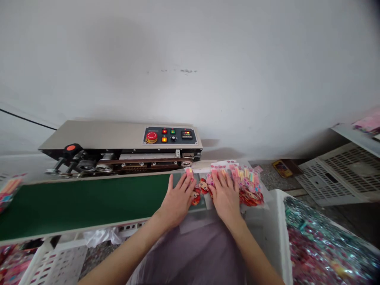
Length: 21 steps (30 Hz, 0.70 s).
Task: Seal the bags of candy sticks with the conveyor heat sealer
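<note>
Working w/ both hands at R end of a green belt (pixel 89 202), just in front of a long grey machine (pixel 113 133) set near the wall (pixel 237 59). Pressing L hand (pixel 178 194) flat, palm down, fingers spread, over the edge of a clear bag (pixel 195 196) w/ red-haired cartoon print, at the belt's R end, close to the machine's R-most roller (pixel 187 163). Laying R hand (pixel 227 192) likewise palm down, fingers slightly apart, on more bags (pixel 252 198) just beside, overlapping, w/ pink & yellow bits inside. No pinch to be seen in either hand; can't tell re: fingertip undersides, hidden. Judging by layout, prob. mid-batch. Apparently done: one filled bag at far L (pixel 10 192), cut off by the frame edge, beyond the machine's L end. Prob. also done, but can't be sure: pink & red packets (pixel 18 263) low at L, by a white basket (pixel 56 261). Apparently left: the bag at L hand, not yet alongside the rollers, plus the bags under R hand; can't count these, too much overlap. Can't tell whether sealed or not, mouths unclear. Poss. more stock at R: shiny teal & pink packets (pixel 329 241) in a white foam box (pixel 280 225); can't tell if finished or waiting. On the machine's control panel (pixel 170 135), red, amber & green lights plus a lit readout, so prob. powered & ready.
</note>
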{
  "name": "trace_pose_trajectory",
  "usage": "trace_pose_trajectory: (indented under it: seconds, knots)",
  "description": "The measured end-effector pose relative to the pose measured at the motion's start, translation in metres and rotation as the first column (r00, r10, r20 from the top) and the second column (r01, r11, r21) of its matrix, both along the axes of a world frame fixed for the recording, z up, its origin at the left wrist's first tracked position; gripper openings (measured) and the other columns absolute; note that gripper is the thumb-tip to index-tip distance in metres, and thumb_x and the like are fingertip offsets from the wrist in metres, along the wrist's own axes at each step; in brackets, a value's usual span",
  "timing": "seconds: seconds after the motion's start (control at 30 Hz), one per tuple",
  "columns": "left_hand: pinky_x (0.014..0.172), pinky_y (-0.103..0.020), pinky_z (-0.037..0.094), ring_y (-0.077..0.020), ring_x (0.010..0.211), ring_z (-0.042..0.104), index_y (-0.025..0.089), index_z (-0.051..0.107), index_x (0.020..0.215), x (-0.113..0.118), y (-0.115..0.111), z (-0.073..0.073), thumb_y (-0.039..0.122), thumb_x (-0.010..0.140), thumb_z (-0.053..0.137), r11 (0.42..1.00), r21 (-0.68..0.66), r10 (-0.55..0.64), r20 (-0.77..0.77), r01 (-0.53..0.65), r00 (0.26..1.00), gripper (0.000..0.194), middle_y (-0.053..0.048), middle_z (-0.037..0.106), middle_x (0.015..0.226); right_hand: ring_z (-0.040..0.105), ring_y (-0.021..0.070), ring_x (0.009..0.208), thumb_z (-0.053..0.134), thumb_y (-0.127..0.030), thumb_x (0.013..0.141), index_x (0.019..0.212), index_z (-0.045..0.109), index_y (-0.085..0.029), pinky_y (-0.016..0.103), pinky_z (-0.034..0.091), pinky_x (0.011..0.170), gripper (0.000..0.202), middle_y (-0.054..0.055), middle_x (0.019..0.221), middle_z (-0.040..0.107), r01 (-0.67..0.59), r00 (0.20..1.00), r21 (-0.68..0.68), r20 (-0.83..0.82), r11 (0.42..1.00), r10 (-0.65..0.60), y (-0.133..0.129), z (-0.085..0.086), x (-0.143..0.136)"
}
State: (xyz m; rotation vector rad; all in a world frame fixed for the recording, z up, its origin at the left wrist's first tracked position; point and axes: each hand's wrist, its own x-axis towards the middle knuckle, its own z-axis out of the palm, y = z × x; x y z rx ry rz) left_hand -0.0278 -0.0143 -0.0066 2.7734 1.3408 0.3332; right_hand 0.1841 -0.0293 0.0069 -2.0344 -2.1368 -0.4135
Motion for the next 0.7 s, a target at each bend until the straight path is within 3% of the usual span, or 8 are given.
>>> trace_pose_trajectory:
  seconds: [0.13,0.27,0.43,0.53,0.63,0.7]
  knots:
    - [0.119,-0.068,0.015,-0.0343,0.145,0.037,0.02,0.053,0.143,-0.019,-0.001,0.02,0.03,0.101,0.036,0.994,0.006,0.113,-0.053,-0.113,0.992,0.046,-0.015,0.046,0.154,0.042,0.0325,0.137,0.038,-0.034,0.102,0.148,0.047,-0.019,0.053,0.028,0.111,0.049,0.013,0.152,0.049,-0.041,0.996,-0.038,-0.078,0.998,0.038,0.002,0.005,-0.026]
    - [0.12,-0.062,0.018,-0.0338,0.141,0.043,0.015,0.058,0.136,-0.005,0.014,0.039,0.018,0.097,0.039,0.99,0.007,0.142,-0.057,-0.142,0.988,0.044,-0.016,0.052,0.15,0.043,0.0306,0.135,0.04,-0.033,0.102,0.143,0.052,-0.02,0.049,0.03,0.109,0.045,0.013,0.15,0.051,-0.053,0.994,-0.037,-0.099,0.998,0.049,0.001,0.01,-0.035]
    - [0.117,-0.049,0.031,-0.0282,0.148,0.033,0.014,0.04,0.151,0.025,0.025,0.031,0.006,0.086,0.041,0.985,-0.081,-0.156,-0.071,0.15,0.985,0.066,-0.01,0.038,0.16,0.048,0.0345,0.127,0.043,-0.032,0.1,0.133,0.06,-0.016,0.05,0.034,0.1,0.04,0.019,0.139,0.059,0.108,0.994,-0.047,-0.02,0.993,-0.109,0.004,0.014,-0.018]
    - [0.106,-0.047,0.042,-0.0307,0.139,0.043,0.012,0.04,0.15,0.032,0.01,0.028,0.007,0.083,0.044,0.991,-0.088,-0.108,-0.11,0.099,0.988,0.067,-0.013,0.041,0.158,0.044,0.0363,0.132,0.043,-0.029,0.099,0.134,0.059,-0.014,0.051,0.033,0.102,0.041,0.02,0.142,0.056,0.171,0.985,-0.048,0.01,0.984,-0.171,0.006,0.016,-0.009]
    - [0.09,-0.043,0.051,-0.0311,0.117,0.057,0.013,0.05,0.143,0.034,-0.005,0.036,0.011,0.088,0.045,0.997,-0.075,-0.002,-0.128,-0.008,0.992,0.055,-0.015,0.048,0.152,0.04,0.0353,0.137,0.042,-0.029,0.1,0.134,0.06,-0.018,0.052,0.03,0.107,0.04,0.016,0.147,0.053,0.111,0.994,-0.057,-0.004,0.992,-0.111,0.005,0.016,-0.007]
    - [0.086,-0.041,0.052,-0.0294,0.109,0.059,0.012,0.052,0.141,0.033,-0.006,0.041,0.012,0.089,0.048,0.996,-0.084,0.007,-0.123,-0.018,0.992,0.052,-0.015,0.05,0.15,0.038,0.0348,0.138,0.042,-0.031,0.1,0.133,0.061,-0.023,0.052,0.03,0.107,0.039,0.013,0.147,0.053,0.079,0.997,-0.065,-0.022,0.995,-0.08,0.003,0.014,-0.007]
